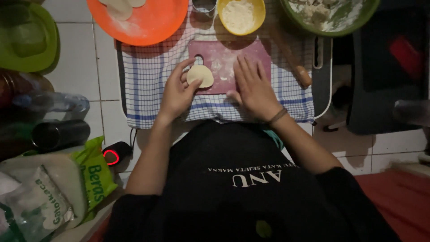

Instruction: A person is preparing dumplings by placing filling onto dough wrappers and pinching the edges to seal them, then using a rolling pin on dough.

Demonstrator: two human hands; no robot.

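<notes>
View from above. The left hand (175,95) pinches a pale dough disc (200,75) at its left edge; the disc lies on a pink board (233,58). The right hand (253,88) rests flat on the board, just beside the disc. The board sits on a blue-checked cloth (148,85) spread over white floor tiles (76,67). Beyond it: an orange plate (152,22) bearing dough discs, a yellow bowl (257,18) of flour, a green bowl (358,20) and a rolling pin (293,60).
</notes>
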